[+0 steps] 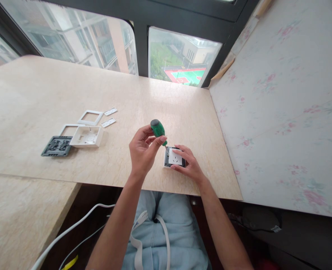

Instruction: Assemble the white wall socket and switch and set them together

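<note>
My left hand (144,147) is closed around the green handle of a screwdriver (158,129), held upright with its tip down at the left edge of a wall socket (175,157). The socket has a white face in a dark frame and lies on the beige stone table (70,90) near its front edge. My right hand (189,164) grips the socket from the right, fingers curled over its far and near sides.
At the left of the table lie a dark grey socket module (57,146), a white back box (86,135), two white frames (90,117) and two small white cover strips (108,122). A floral-papered wall (284,105) bounds the right. White cables (70,230) hang below the table.
</note>
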`<action>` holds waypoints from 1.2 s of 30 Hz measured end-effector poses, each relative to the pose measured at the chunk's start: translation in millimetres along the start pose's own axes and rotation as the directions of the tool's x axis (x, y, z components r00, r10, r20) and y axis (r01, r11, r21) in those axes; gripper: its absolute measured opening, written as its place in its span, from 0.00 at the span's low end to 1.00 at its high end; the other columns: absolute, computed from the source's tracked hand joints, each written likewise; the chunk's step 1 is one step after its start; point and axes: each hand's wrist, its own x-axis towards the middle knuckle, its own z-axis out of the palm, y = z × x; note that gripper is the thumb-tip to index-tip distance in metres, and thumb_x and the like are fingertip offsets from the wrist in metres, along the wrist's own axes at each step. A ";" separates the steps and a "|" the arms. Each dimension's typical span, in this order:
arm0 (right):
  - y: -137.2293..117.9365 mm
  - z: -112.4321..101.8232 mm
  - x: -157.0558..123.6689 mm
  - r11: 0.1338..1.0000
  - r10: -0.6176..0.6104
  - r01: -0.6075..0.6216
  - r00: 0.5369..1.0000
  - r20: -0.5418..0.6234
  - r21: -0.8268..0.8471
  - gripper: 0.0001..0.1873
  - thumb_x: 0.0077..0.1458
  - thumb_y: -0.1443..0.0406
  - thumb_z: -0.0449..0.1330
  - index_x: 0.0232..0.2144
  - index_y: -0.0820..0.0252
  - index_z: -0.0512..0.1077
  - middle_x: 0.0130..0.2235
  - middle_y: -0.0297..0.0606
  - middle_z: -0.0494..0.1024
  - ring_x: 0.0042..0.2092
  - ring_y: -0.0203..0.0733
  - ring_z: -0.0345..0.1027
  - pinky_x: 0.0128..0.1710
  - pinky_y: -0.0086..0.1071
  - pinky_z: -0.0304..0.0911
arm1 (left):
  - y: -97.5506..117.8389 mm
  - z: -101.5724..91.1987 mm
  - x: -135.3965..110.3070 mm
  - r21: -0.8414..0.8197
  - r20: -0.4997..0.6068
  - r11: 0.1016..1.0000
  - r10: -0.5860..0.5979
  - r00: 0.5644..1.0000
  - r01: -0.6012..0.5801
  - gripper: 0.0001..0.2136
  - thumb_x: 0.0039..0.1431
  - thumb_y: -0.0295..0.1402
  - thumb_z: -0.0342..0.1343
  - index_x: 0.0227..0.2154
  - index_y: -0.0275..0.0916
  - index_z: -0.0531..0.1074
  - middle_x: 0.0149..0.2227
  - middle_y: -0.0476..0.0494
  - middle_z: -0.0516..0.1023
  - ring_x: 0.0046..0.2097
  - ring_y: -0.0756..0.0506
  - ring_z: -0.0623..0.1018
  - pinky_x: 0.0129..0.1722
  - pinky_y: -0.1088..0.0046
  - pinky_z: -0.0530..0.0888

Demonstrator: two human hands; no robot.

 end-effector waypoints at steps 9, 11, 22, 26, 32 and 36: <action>-1.2 0.3 0.5 1.000 0.001 -0.001 1.000 0.000 0.004 0.30 0.55 0.51 0.67 0.60 0.43 0.69 0.63 0.43 0.69 0.64 0.55 0.61 0.65 0.57 0.58 | -2.7 -0.7 0.0 -0.002 0.001 1.000 0.001 1.000 -0.001 0.15 0.47 0.35 0.73 0.38 0.41 0.77 0.35 0.48 0.80 0.37 0.48 0.79 0.35 0.73 0.80; -1.1 0.4 0.4 1.000 0.007 -0.007 1.000 0.003 0.002 0.31 0.55 0.51 0.67 0.60 0.43 0.69 0.63 0.43 0.69 0.64 0.55 0.61 0.65 0.56 0.58 | -2.8 -1.1 0.1 0.002 0.002 1.000 0.002 1.000 -0.002 0.16 0.47 0.35 0.73 0.38 0.41 0.77 0.35 0.48 0.80 0.37 0.48 0.80 0.35 0.72 0.80; 0.3 1.0 0.0 1.000 -0.011 0.011 1.000 -0.006 0.002 0.31 0.55 0.52 0.67 0.60 0.44 0.69 0.63 0.44 0.69 0.65 0.54 0.61 0.65 0.56 0.58 | -4.6 -4.1 2.8 0.003 -0.024 1.000 0.018 1.000 -0.018 0.15 0.48 0.36 0.73 0.37 0.39 0.77 0.34 0.48 0.80 0.36 0.49 0.79 0.32 0.75 0.80; 0.2 1.1 -0.2 1.000 -0.019 0.019 1.000 -0.011 0.005 0.31 0.55 0.53 0.68 0.60 0.44 0.69 0.63 0.44 0.69 0.65 0.54 0.61 0.65 0.55 0.58 | -6.3 -5.1 4.1 0.001 -0.039 1.000 0.021 0.999 -0.021 0.15 0.48 0.35 0.73 0.36 0.39 0.76 0.34 0.48 0.80 0.35 0.49 0.79 0.31 0.76 0.79; 0.2 0.9 -0.9 1.000 -0.010 0.010 1.000 -0.014 0.011 0.31 0.54 0.54 0.69 0.60 0.43 0.69 0.63 0.43 0.69 0.65 0.53 0.61 0.65 0.54 0.58 | -8.4 -5.5 4.7 0.020 -0.049 0.999 0.039 0.998 -0.038 0.15 0.49 0.36 0.72 0.37 0.39 0.76 0.35 0.47 0.80 0.36 0.50 0.80 0.32 0.76 0.79; 0.0 0.8 -0.9 1.000 -0.007 0.007 1.000 -0.011 0.012 0.31 0.55 0.54 0.68 0.60 0.44 0.69 0.63 0.43 0.69 0.65 0.53 0.61 0.65 0.54 0.58 | -10.1 -4.9 5.0 0.054 -0.050 0.997 0.062 0.997 -0.060 0.15 0.52 0.39 0.70 0.39 0.39 0.76 0.35 0.47 0.80 0.37 0.49 0.80 0.32 0.76 0.79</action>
